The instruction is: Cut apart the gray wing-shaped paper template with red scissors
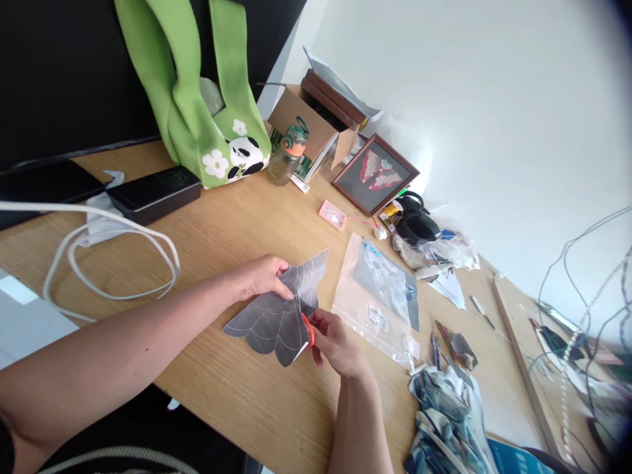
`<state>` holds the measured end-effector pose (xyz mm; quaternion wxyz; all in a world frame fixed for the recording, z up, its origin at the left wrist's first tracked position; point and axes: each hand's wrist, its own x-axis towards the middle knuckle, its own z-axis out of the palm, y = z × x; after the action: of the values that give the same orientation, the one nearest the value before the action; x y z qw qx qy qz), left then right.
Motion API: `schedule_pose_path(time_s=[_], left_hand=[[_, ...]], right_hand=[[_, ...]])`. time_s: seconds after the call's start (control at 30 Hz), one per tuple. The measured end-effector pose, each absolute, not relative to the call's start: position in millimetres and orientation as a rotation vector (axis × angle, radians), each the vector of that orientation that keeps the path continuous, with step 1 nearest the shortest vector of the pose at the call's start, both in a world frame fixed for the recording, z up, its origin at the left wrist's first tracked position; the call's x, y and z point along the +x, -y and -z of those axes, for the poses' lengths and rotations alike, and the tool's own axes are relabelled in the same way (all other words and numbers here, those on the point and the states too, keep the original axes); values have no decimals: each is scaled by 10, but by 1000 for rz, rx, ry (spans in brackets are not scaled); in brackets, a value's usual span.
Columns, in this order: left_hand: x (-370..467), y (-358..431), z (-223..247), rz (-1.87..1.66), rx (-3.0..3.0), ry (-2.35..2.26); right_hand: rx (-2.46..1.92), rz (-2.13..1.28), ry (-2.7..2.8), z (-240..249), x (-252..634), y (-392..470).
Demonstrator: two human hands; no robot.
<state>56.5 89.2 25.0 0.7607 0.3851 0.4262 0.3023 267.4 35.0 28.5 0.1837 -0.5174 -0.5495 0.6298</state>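
Note:
My left hand point(269, 276) pinches a dark grey sheet point(276, 322) marked with pale curved lines, its thumb lying on top. The sheet has a scalloped lower edge and is held above the wooden desk. At its right side, my right hand point(333, 339) is closed round the orange handle of a pair of scissors point(309, 330). The scissor blades are mostly hidden by the sheet and fingers. Just right of my hands lies a clear zip bag point(355, 303) with a label and grey material inside.
A green panda bag point(237, 151), a bottle point(286, 158) and a cardboard box point(306, 118) stand at the back. A framed butterfly point(378, 172) leans near the wall. A white cable point(123, 220) loops at left; bunched blue cloth point(444, 415) lies at right.

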Motion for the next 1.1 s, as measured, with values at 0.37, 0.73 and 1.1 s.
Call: schedule_pose_path(time_s=[0.37, 0.73, 1.1], left_hand=[[458, -947, -329, -757, 862, -878], [450, -948, -301, -825, 907, -822], [507, -910, -328, -796, 908, -840]], right_hand=[[-1340, -1696, 1463, -319, 2650, -363], [-1258, -1508, 1377, -326, 2691, -394], [-1087, -1350, 1136, -211, 2681, -455]])
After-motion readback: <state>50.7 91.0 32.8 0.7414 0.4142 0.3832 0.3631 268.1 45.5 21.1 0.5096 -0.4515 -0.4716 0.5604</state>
